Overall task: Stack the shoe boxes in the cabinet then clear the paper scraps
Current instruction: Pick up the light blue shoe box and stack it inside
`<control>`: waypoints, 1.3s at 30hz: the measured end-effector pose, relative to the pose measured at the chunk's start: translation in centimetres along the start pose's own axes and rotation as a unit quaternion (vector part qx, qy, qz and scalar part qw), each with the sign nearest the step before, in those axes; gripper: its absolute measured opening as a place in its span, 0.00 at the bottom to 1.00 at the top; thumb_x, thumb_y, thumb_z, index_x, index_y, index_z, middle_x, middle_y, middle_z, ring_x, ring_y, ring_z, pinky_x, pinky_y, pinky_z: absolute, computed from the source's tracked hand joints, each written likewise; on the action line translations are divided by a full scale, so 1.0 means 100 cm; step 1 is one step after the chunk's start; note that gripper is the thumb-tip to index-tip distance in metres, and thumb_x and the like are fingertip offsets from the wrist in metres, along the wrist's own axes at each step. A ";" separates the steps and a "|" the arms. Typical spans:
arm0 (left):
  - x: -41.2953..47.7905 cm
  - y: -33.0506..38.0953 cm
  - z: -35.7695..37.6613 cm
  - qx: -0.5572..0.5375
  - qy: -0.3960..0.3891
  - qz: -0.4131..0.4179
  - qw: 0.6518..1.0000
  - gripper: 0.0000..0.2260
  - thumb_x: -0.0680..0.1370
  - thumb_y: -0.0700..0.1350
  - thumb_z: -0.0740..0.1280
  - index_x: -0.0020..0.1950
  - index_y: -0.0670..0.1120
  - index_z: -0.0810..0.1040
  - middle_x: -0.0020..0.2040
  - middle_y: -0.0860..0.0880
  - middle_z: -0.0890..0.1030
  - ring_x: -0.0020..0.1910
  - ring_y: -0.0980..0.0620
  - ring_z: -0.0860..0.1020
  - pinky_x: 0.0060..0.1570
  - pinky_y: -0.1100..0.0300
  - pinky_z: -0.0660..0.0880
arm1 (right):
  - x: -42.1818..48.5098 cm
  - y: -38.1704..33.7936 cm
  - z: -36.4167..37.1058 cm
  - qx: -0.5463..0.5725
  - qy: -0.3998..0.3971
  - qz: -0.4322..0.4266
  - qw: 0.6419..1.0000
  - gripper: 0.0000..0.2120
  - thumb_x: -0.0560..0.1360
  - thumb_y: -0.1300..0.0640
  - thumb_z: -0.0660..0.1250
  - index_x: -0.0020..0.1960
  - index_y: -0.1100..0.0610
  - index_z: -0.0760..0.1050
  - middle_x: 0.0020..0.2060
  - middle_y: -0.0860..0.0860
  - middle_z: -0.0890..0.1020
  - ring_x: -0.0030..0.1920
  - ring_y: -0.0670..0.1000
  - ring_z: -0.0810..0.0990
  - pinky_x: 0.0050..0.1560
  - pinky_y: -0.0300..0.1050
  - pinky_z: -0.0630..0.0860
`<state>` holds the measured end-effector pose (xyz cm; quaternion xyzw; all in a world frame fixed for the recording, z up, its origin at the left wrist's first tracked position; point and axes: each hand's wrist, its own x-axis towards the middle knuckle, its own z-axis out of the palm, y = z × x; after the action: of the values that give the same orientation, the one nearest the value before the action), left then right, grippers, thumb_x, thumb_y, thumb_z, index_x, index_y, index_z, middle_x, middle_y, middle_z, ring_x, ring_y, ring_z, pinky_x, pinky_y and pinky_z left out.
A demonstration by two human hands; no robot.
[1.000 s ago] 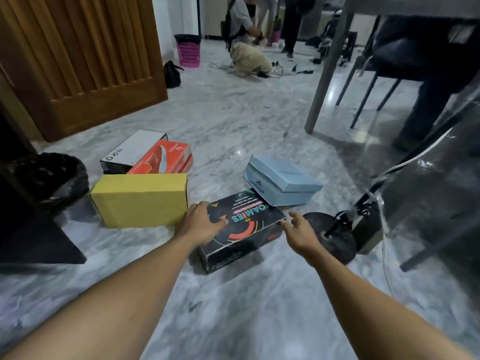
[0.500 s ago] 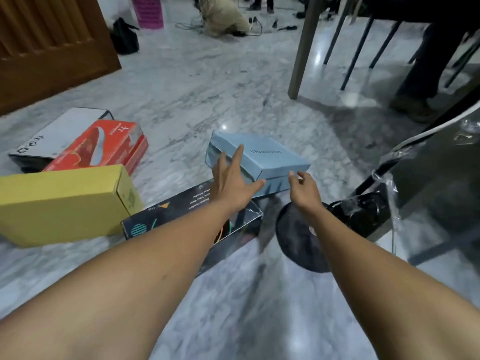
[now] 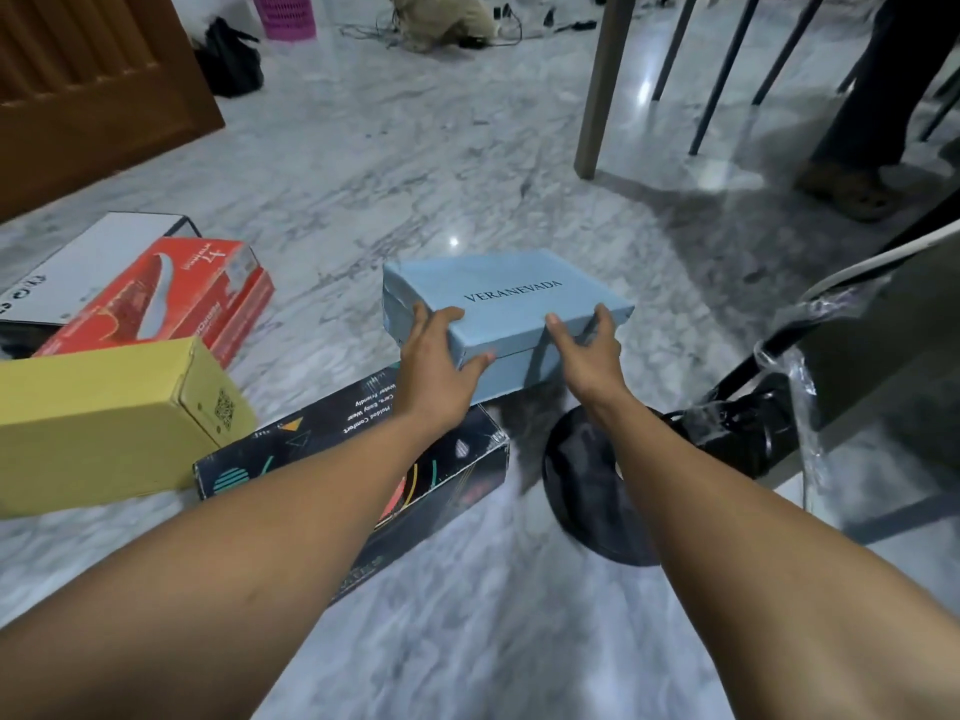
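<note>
A light blue shoe box (image 3: 498,298) printed VERANEVADA sits in the middle of the marble floor, its near end over a black patterned box (image 3: 358,459). My left hand (image 3: 436,361) grips its near left corner, thumb on the lid. My right hand (image 3: 587,345) grips the near right edge. A yellow box (image 3: 104,418) lies at the left, with a red box (image 3: 161,298) and a white box (image 3: 88,262) behind it.
A black round fan base (image 3: 587,491) with plastic wrap stands right of the boxes. A table leg (image 3: 597,85), chair legs and a person's foot (image 3: 841,189) are at the back right. A wooden door (image 3: 88,85) is at the back left.
Both hands left the black patterned box, reached forward and took hold of the light blue box. The camera moved closer and tilted down.
</note>
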<state>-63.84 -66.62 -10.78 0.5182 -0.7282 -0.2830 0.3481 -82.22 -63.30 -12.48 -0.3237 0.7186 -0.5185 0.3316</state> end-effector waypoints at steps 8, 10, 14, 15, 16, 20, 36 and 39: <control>-0.017 -0.048 -0.071 -0.044 -0.027 -0.014 0.999 0.25 0.75 0.45 0.74 0.70 0.50 0.71 0.69 0.49 0.74 0.59 0.51 0.77 0.49 0.68 0.78 | -0.005 -0.018 -0.013 0.006 -0.009 -0.032 0.999 0.74 0.50 0.37 0.84 0.81 0.48 0.40 0.77 0.49 0.57 0.75 0.51 0.62 0.74 0.54 0.66; -0.027 -0.064 -0.097 -0.046 -0.043 -0.011 0.998 0.24 0.77 0.44 0.73 0.70 0.52 0.69 0.73 0.51 0.71 0.63 0.50 0.75 0.46 0.73 0.77 | -0.014 -0.022 -0.008 0.005 -0.043 -0.049 0.998 0.72 0.50 0.42 0.85 0.81 0.49 0.43 0.66 0.45 0.71 0.68 0.50 0.72 0.67 0.49 0.73; -0.054 -0.085 -0.136 -0.052 -0.067 -0.021 0.996 0.24 0.77 0.45 0.73 0.68 0.57 0.67 0.68 0.68 0.65 0.66 0.56 0.72 0.55 0.60 0.80 | -0.047 -0.027 0.011 -0.010 -0.063 -0.107 0.992 0.56 0.54 0.50 0.86 0.76 0.52 0.62 0.56 0.37 0.74 0.57 0.42 0.77 0.53 0.29 0.74; -0.061 -0.090 -0.144 -0.047 -0.059 -0.027 0.997 0.25 0.75 0.47 0.74 0.67 0.57 0.67 0.68 0.66 0.67 0.64 0.55 0.74 0.54 0.59 0.81 | -0.057 -0.026 0.016 -0.009 -0.069 -0.116 0.991 0.52 0.55 0.51 0.86 0.73 0.49 0.64 0.54 0.37 0.74 0.55 0.40 0.77 0.51 0.28 0.73; -0.067 -0.096 -0.150 -0.044 -0.049 -0.032 0.997 0.27 0.72 0.51 0.76 0.66 0.58 0.68 0.67 0.61 0.71 0.62 0.53 0.76 0.53 0.56 0.81 | -0.065 -0.025 0.020 -0.006 -0.083 -0.122 0.989 0.52 0.54 0.51 0.86 0.73 0.48 0.65 0.54 0.38 0.75 0.54 0.41 0.78 0.51 0.30 0.74; -0.085 -0.111 -0.168 -0.023 -0.022 -0.045 0.998 0.36 0.61 0.67 0.78 0.63 0.59 0.67 0.67 0.56 0.71 0.64 0.52 0.74 0.60 0.46 0.76 | -0.085 -0.017 0.029 -0.016 -0.128 -0.168 0.977 0.33 0.56 0.59 0.86 0.54 0.43 0.76 0.49 0.37 0.83 0.49 0.36 0.81 0.45 0.30 0.76; -0.115 -0.089 -0.235 -0.023 0.052 -0.014 0.998 0.48 0.59 0.62 0.81 0.75 0.59 0.64 0.62 0.50 0.75 0.61 0.53 0.69 0.59 0.55 0.70 | -0.165 -0.074 0.046 -0.004 -0.143 -0.197 0.970 0.34 0.57 0.49 0.85 0.60 0.46 0.78 0.54 0.42 0.84 0.55 0.45 0.83 0.57 0.49 0.80; -0.146 -0.063 -0.297 -0.015 0.074 -0.024 0.997 0.50 0.59 0.60 0.82 0.77 0.60 0.63 0.58 0.51 0.73 0.58 0.55 0.68 0.57 0.58 0.68 | -0.218 -0.113 0.054 0.007 -0.148 -0.218 0.965 0.34 0.58 0.50 0.85 0.60 0.45 0.77 0.53 0.40 0.84 0.54 0.43 0.83 0.56 0.48 0.81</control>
<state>-33.32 -56.19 -1.07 0.5501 -0.6833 -0.2627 0.4018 -64.04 -51.44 0.14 -0.5430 0.5702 -0.5298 0.3152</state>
